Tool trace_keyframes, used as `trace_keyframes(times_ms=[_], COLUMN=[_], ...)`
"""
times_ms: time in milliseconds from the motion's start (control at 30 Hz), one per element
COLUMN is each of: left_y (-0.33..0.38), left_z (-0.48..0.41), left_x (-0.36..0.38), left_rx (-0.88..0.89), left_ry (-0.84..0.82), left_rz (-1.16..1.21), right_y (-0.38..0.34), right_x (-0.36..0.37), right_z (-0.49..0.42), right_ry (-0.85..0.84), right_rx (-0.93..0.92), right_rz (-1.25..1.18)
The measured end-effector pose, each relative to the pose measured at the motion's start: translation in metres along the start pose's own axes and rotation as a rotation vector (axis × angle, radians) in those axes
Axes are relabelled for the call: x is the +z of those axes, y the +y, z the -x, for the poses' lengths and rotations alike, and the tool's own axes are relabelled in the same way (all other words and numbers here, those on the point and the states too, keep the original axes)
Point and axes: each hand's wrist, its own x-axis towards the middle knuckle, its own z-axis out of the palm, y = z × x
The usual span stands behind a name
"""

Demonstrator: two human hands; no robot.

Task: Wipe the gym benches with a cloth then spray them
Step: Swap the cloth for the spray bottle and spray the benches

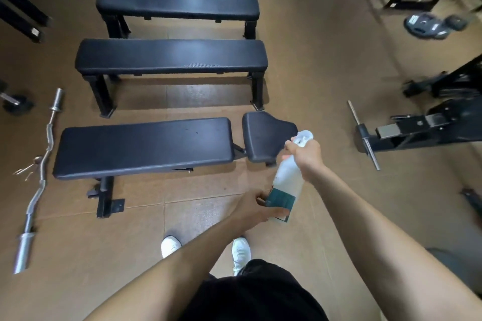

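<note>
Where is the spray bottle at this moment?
The spray bottle is right of centre in the head view, gripped at its top by the right hand and at its base by the left hand, near the seat pad of the nearest bench.

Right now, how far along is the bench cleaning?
Done: no cloth is in view, so wiping may be over; the pads themselves don't prove it. In hand: the right hand grips the spray bottle at its trigger top, the left hand holds its base, beside the nearest bench. Left: spraying, apparently; no droplets show on it, the middle bench or the far bench.
</note>
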Motion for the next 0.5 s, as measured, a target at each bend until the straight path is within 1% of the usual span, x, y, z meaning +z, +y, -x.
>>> trace_keyframes(times_ms=[133, 267, 400, 500], left_y=[0.011, 0.013, 0.009, -0.002], left_z=[-0.012, -0.019, -0.012, -0.006], left_x=[0.03, 0.043, 0.042, 0.029], left_rx=[0.012, 0.015, 0.032, -0.002], left_ry=[-0.031, -0.042, -0.056, -0.034], left_rz=[-0.044, -0.108, -0.062, -0.02], right_y=[0.011, 0.021, 0.019, 0.015], right_x=[-0.044, -0.062, -0.055, -0.032], right_z=[-0.009, -0.011, -0.005, 0.004], right_ry=[0.083, 0.137, 0.089, 0.022], right_rx=[0.038, 0.063, 0.045, 0.028], right_rz=[-0.031, -0.048, -0.124, -0.088])
